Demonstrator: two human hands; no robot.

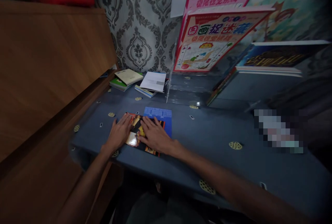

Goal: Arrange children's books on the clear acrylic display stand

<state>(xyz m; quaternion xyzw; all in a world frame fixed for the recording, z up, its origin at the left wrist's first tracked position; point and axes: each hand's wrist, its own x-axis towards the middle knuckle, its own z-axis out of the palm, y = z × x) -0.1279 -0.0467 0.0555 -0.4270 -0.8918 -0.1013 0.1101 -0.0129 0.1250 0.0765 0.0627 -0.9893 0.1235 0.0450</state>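
A glossy booklet [133,139] with a dark, orange and yellow cover lies near the table's front edge. My left hand [120,132] rests flat on its left side, fingers stretched out. Across its middle and right part lies my right hand [155,134], palm down with the fingers apart, covering much of the picture. Partly under the booklet, a blue sheet or book [162,112] with fine print sticks out at the back and right. I cannot tell whether the two are joined.
Two small stacks, a cream-topped book pile [129,76] and a white-topped book pile [153,81], lie at the back left. A clear rack [169,89] holds picture books [204,44] at the back right. A wooden cabinet [52,61] bounds the left; the dark patterned tablecloth [202,130] covers the table.
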